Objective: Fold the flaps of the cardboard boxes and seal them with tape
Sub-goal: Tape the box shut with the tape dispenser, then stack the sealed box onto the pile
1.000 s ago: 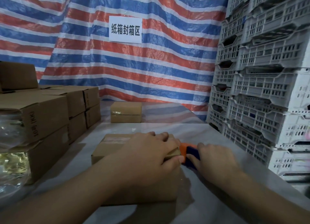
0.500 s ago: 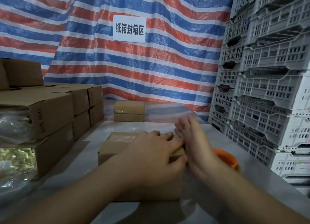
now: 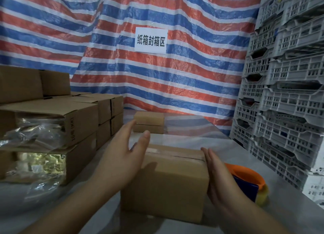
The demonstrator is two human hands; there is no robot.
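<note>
A small brown cardboard box (image 3: 173, 179) lies on the table in front of me, its flaps down and a strip of clear tape along the top seam. My left hand (image 3: 122, 154) hovers at the box's left end, fingers straight and raised, holding nothing. My right hand (image 3: 219, 177) lies flat with straight fingers against the box's right end. An orange and blue tape dispenser (image 3: 249, 183) sits on the table just right of that hand.
Stacked cardboard boxes (image 3: 73, 118), some open with plastic-wrapped goods, fill the left side. Another small box (image 3: 149, 122) stands at the back of the table. White plastic crates (image 3: 287, 100) are piled on the right. A striped tarp with a paper sign hangs behind.
My left hand has lifted off the box top and opened at its left end. My right hand has put the tape dispenser down and moved flat against the box's right end.
</note>
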